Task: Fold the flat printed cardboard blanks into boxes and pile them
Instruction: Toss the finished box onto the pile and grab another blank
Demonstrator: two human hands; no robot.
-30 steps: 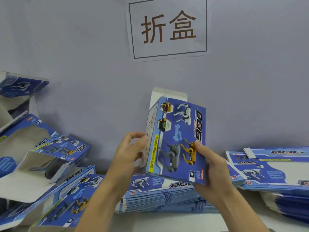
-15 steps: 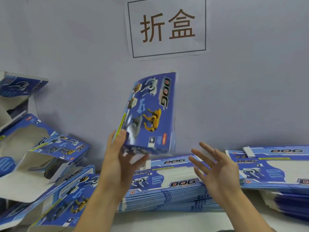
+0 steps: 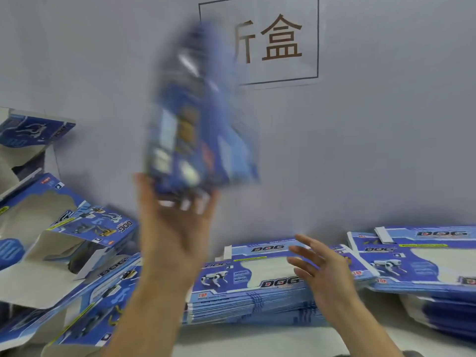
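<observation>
A folded blue printed box (image 3: pixel 198 124) stands upright in the air, smeared by motion, in front of the grey wall. My left hand (image 3: pixel 175 228) is raised under it, thumb on its left edge and fingertips curled round its bottom end. My right hand (image 3: pixel 322 269) hovers lower to the right with fingers spread and holds nothing, above a stack of flat blue blanks (image 3: pixel 257 287) on the table.
A loose pile of folded boxes (image 3: pixel 77 228) fills the left side, some with open flaps. A second stack of flat blanks (image 3: pixel 425 264) lies at the right. A paper sign (image 3: pixel 270 39) hangs on the wall behind.
My right hand let go of the box and dropped away to the right. My left hand has swung the box up and leftward.
</observation>
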